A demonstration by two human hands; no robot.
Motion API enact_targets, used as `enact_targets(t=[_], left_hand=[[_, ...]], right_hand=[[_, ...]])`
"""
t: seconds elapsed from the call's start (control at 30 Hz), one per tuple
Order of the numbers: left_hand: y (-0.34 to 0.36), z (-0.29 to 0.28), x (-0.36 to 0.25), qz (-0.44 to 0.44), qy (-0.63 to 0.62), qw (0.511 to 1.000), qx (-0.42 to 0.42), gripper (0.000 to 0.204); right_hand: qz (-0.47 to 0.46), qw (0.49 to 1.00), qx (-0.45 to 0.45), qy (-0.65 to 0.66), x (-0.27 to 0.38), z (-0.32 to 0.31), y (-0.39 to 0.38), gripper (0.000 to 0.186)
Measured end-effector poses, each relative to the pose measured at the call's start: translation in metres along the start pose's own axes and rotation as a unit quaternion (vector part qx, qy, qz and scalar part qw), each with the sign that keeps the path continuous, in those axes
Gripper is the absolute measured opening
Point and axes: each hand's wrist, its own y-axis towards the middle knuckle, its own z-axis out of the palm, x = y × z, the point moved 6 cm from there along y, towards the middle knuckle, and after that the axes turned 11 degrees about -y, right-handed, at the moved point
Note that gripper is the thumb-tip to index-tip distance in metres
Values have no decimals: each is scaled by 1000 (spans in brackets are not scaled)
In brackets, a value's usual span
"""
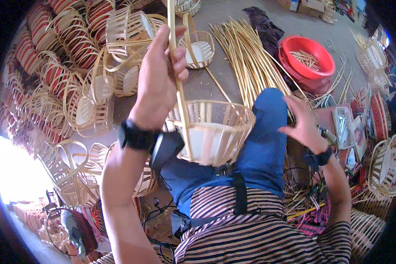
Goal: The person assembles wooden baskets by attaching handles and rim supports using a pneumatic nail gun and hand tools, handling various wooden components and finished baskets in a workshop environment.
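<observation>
My left hand [162, 72] is closed round a long pale bamboo strip [180, 105] that rises upright from a woven bamboo basket [209, 136] with a white base. The basket rests at my lap, tilted between my blue-trousered legs, with the strip running down its near left side. My right hand [300, 121] is beside my right knee, to the right of the basket, with thumb and fingers apart and nothing between them.
Piles of woven baskets [53, 57] fill the left side. A bundle of long thin sticks [246, 61] lies ahead, beside a red basin [317, 57] holding short sticks. A small tray of metal parts [342, 127] and more basketwork [380, 167] sit at my right.
</observation>
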Motion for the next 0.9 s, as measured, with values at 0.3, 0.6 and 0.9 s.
enact_targets(t=[0.3, 0.6, 0.9], left_hand=[[-59, -105, -44, 184, -34, 982, 2, 47], [-57, -178, -10, 232, -172, 956, -53, 50], [-46, -170, 7, 217, -204, 953, -55, 53]], right_hand=[[-358, 921, 144, 52, 133, 84, 9, 22], [-372, 880, 288, -71, 148, 90, 0, 11], [-315, 886, 319, -120, 125, 85, 4, 19]])
